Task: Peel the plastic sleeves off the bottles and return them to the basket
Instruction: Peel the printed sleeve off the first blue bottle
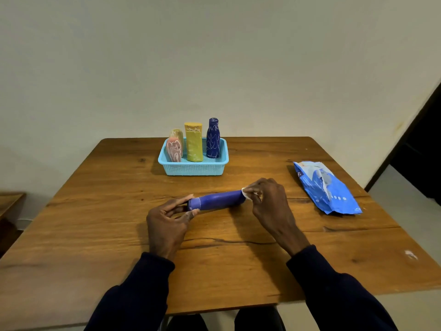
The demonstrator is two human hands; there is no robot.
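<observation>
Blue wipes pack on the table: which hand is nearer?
Right. The right hand pinches the blue bottle's end just left of the wipes pack; the left hand grips the bottle's far end.

Your left hand (167, 218) and right hand (265, 199) hold a blue bottle (218, 199) sideways over the bench (95, 235), each closed on one end. At 12 o'clock sits the basket (193, 167) of bottles; at 2 o'clock, a blue packet (327, 187).
</observation>
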